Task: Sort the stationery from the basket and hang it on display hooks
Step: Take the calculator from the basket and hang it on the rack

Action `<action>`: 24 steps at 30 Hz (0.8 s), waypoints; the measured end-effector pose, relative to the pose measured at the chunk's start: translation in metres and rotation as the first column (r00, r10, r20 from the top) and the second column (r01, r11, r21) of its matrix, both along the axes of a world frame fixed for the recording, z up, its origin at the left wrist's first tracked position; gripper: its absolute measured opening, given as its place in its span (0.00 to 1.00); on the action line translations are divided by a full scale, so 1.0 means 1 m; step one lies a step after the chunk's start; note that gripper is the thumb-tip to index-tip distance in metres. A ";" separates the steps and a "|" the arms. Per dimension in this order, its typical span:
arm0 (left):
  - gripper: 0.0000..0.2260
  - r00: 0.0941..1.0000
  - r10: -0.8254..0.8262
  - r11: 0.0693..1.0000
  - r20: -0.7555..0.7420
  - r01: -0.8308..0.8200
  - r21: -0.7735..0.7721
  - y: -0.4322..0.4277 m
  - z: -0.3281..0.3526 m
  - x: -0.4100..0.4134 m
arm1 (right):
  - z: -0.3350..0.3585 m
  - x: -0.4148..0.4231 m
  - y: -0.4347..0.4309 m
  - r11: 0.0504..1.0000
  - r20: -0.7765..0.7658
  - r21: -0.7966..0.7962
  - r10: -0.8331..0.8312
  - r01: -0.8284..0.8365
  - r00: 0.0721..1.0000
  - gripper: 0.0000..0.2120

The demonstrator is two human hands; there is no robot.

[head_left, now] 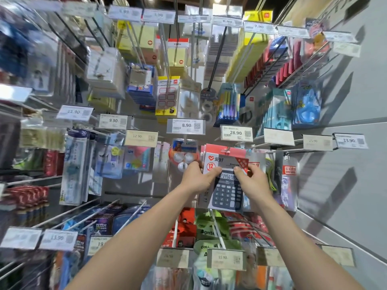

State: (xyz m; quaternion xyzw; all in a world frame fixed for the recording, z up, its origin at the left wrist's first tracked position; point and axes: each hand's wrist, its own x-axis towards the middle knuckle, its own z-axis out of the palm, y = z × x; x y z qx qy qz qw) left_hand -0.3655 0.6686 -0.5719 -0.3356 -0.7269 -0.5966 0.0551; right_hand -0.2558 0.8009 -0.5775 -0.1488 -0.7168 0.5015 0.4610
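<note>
A dark calculator in a clear blister pack with a red header card (227, 181) is held up against the display wall, just under the 28.90 price tag (236, 133). My left hand (199, 177) grips the pack's left edge, thumb across its front. My right hand (252, 182) pinches its right side near the top. The header's hang hole sits at the hook (228, 150), with more red-headed packs behind it. No basket is in view.
Hooks crowded with goods surround the spot: suction cups (184, 158) to the left, scissors (272, 176) to the right, green and red packs (211, 229) below. Long metal prongs with price tags (226, 259) jut toward me. A grey panel wall (345, 164) stands at right.
</note>
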 end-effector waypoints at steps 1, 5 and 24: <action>0.20 1.000 0.009 1.000 -0.003 -0.009 -0.002 -0.001 0.000 -0.001 | 0.002 -0.001 -0.001 1.000 0.008 0.011 -0.019 0.018 1.000 0.18; 0.22 0.994 0.104 0.994 -0.039 -0.106 -0.039 -0.007 -0.014 -0.002 | -0.011 -0.001 -0.008 0.985 0.007 0.054 -0.167 0.167 0.986 0.17; 0.09 0.990 0.099 0.926 0.104 -0.054 -0.373 -0.264 -0.060 -0.088 | -0.035 -0.098 -0.215 0.559 0.493 0.691 0.099 -0.458 0.864 0.06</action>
